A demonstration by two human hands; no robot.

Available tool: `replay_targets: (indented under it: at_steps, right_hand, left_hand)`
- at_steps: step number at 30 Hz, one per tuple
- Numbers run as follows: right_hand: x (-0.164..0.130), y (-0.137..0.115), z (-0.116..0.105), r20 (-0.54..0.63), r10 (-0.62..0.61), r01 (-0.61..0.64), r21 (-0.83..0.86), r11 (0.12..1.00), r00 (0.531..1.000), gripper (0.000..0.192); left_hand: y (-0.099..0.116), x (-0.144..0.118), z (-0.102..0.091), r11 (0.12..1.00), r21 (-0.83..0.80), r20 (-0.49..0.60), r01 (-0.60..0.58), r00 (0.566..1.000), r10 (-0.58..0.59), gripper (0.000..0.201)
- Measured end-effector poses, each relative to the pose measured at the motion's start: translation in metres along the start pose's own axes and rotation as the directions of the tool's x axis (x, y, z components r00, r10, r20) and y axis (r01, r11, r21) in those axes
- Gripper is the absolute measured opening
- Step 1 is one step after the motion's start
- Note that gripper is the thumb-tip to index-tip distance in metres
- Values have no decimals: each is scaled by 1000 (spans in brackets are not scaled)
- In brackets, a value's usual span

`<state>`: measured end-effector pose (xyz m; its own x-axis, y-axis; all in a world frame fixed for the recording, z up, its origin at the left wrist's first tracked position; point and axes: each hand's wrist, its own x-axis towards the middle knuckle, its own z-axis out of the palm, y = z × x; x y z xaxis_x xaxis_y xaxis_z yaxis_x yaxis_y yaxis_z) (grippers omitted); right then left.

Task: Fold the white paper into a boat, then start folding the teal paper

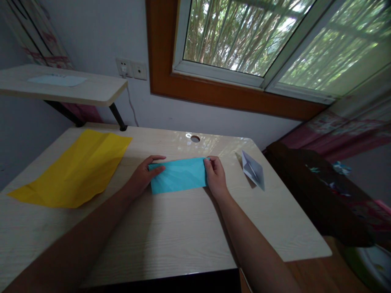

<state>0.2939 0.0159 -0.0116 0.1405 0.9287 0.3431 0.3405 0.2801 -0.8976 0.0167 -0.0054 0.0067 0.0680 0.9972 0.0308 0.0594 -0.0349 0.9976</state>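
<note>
Here, mid-bench: blue paper (179,175) – folded to a long strip, lying flat on the bench (171,236).
Left hand (143,175): fingers curled over the strip's left end, thumb on top, pinching it.
Right hand (216,176): fingertips closed on the right end – gripping the edge.
Left of hands: yellow sheet (76,167), creased, spread flat.
Right: white folded paper (253,169), apart from the strip.

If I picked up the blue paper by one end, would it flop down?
Probably a bit. The blue paper looks thin and folded into a strip, so it is likely light and bendy, though folding may stiffen it. Lying flat under the left hand and right hand, it shouldn't roll.
</note>
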Motion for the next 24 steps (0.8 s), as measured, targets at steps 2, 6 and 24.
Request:
replay_targets:
  at_steps: [2, 6, 24]
  right_hand:
    - [0, 0, 0, -3, -8, 8, 4, 1000, 1000, 24]
    - [0, -1, 1, -8, -10, 10, 15, 1000, 1000, 24]
    - [1, -10, 3, -62, -59, 65, 98, 993, 996, 24]
  left_hand:
    - [1, 0, -1, 999, 34, -23, -16, 1000, 17, 57]
    - [0, 2, -4, 996, 88, -82, -27, 996, 34, 61]
    - [1, 2, -3, 995, 81, -127, -59, 990, 69, 49]
